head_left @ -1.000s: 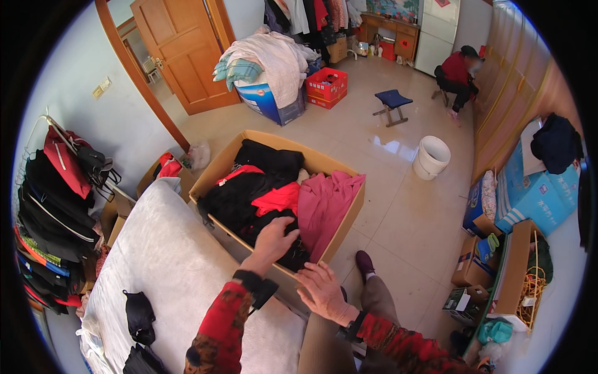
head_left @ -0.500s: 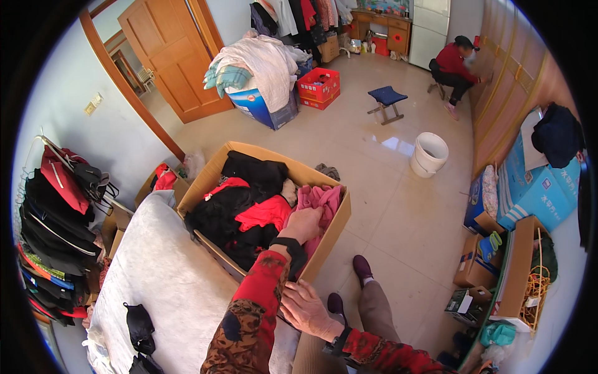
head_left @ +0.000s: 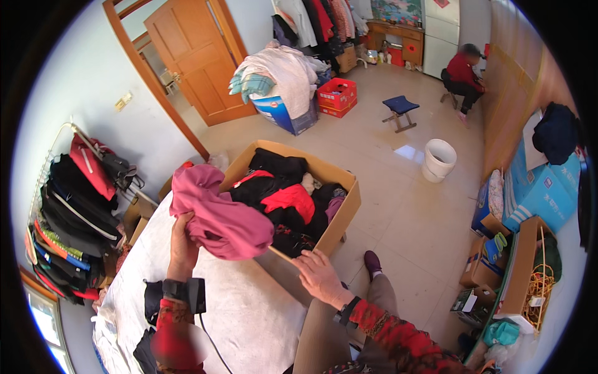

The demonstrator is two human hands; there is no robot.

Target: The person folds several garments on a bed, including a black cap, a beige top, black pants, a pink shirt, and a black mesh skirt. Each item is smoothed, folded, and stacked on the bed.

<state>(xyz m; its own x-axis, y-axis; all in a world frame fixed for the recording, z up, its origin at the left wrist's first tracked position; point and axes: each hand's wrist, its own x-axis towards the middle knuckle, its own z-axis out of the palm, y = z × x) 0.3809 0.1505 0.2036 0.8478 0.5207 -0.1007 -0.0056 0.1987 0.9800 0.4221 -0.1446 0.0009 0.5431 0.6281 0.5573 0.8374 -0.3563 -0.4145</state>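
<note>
My left hand (head_left: pixel 182 246) is closed on a bunched pink garment (head_left: pixel 215 218) and holds it up over the bed, beside the left edge of a large open cardboard box (head_left: pixel 350 202). Inside the box lie black clothes (head_left: pixel 280 167) and a bright red garment (head_left: pixel 289 202), with a little purple cloth at the right side. Fingers stretched out, my right hand (head_left: pixel 321 277) touches the near rim of the box and holds no clothing.
A white-covered bed (head_left: pixel 243 311) carries dark items on its left. Hanging clothes (head_left: pixel 78 199) crowd the left wall. Beyond the box stand a blue folding stool (head_left: pixel 400 105) and white bucket (head_left: pixel 439 161). A seated person (head_left: pixel 462 78) is at the far right, near cartons lining the right wall.
My left hand has lifted the pink garment out of the box and swung it left over the bed. My right hand stays by the near rim, its fingers now stretched. The view has shifted.
</note>
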